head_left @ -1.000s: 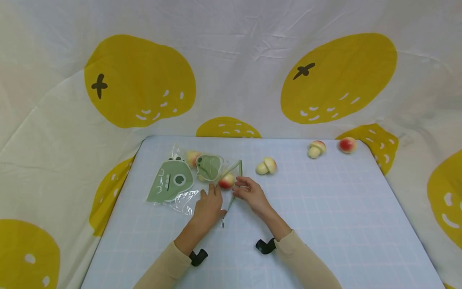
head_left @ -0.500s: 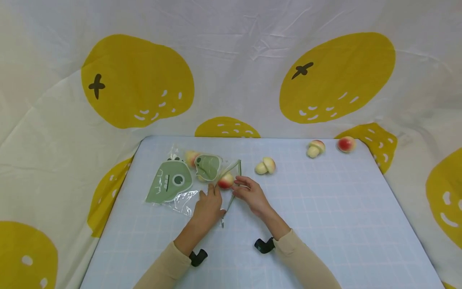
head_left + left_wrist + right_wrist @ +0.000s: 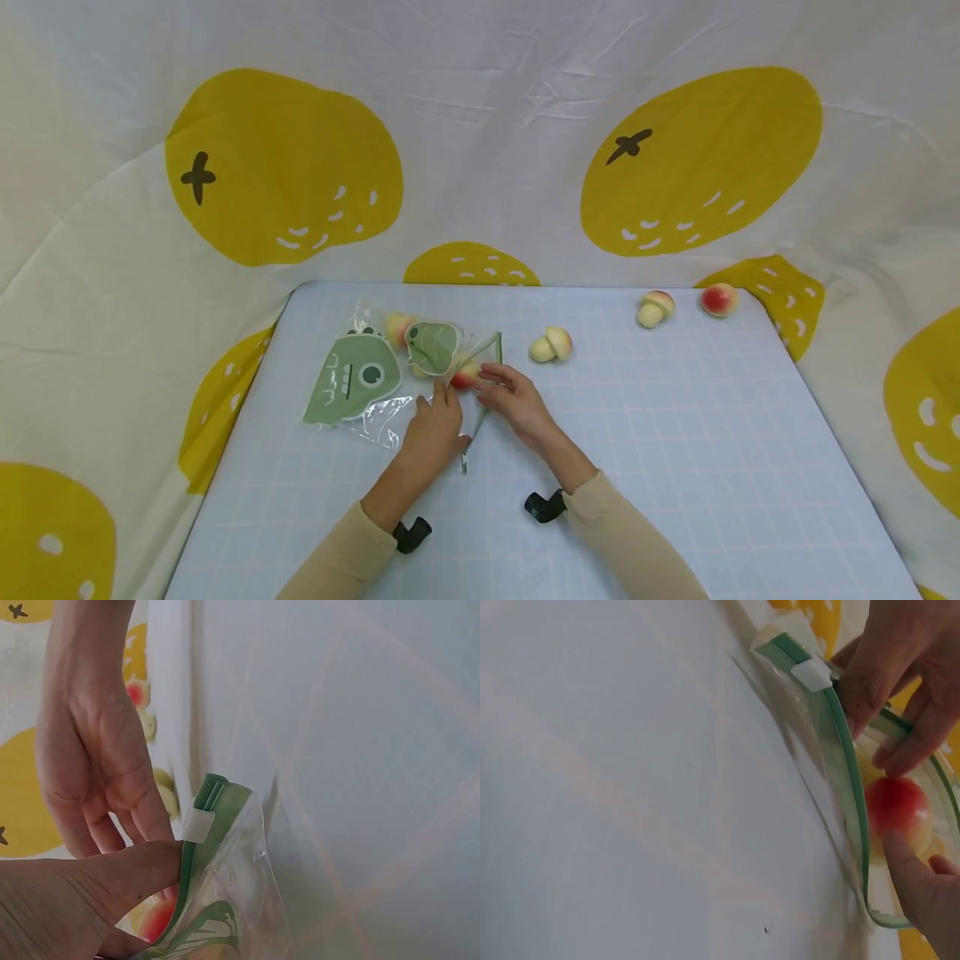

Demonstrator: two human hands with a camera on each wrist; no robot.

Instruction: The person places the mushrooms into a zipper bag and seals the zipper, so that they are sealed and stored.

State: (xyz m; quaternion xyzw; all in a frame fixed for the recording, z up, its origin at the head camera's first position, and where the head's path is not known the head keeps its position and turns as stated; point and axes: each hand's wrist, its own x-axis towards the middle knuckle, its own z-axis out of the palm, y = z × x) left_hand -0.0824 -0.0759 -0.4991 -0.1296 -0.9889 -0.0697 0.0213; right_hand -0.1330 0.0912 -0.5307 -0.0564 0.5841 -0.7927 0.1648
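— What lies at the left of the surface (image 3: pixel 675 433)?

— A clear zip bag (image 3: pixel 390 375) printed with green figures, its long axis running left to right, its green-edged mouth (image 3: pixel 483 379) opening toward the right.

— And the hands?

— The left hand (image 3: pixel 433 429) pinches the bag's near rim beside the white slider (image 3: pixel 198 825). The right hand (image 3: pixel 516 402), just right of it, has its fingers curled round a red-and-cream toy fruit (image 3: pixel 465 373) sitting in the mouth.

— Farther right?

— A toy mushroom (image 3: pixel 552 344), then another mushroom (image 3: pixel 656 307) and a red fruit (image 3: pixel 718 299) near the far corner.
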